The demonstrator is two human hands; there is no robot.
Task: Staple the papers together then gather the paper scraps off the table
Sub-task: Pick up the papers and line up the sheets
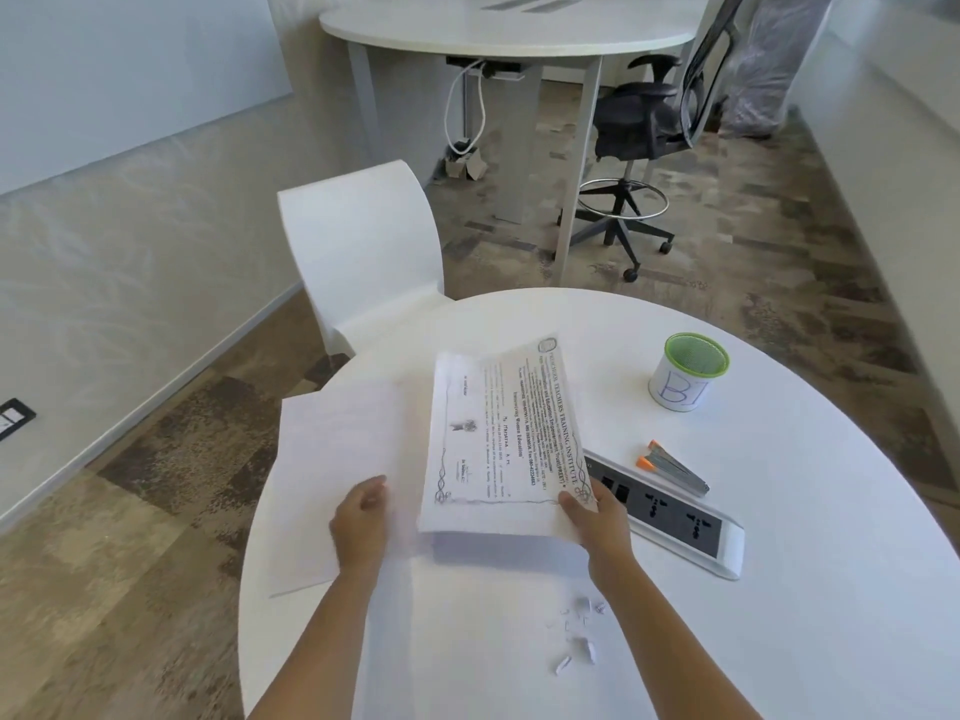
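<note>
My left hand (361,522) blurs the plain white sheet (337,475); tiny white paper scraps (576,636) below my right hand (597,522) stay indistinct.

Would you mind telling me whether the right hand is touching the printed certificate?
Touching: the head view shows the right hand pinching the printed certificate's near corner.

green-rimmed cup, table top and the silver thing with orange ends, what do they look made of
Cup: looks like green wire mesh inside, wrapped in white paper bearing blue handwriting.
Table top: smooth white, slightly glossy, likely laminate or painted board.
Stapler: dull grey metal by its sheen, with orange ends that look plastic.
</note>
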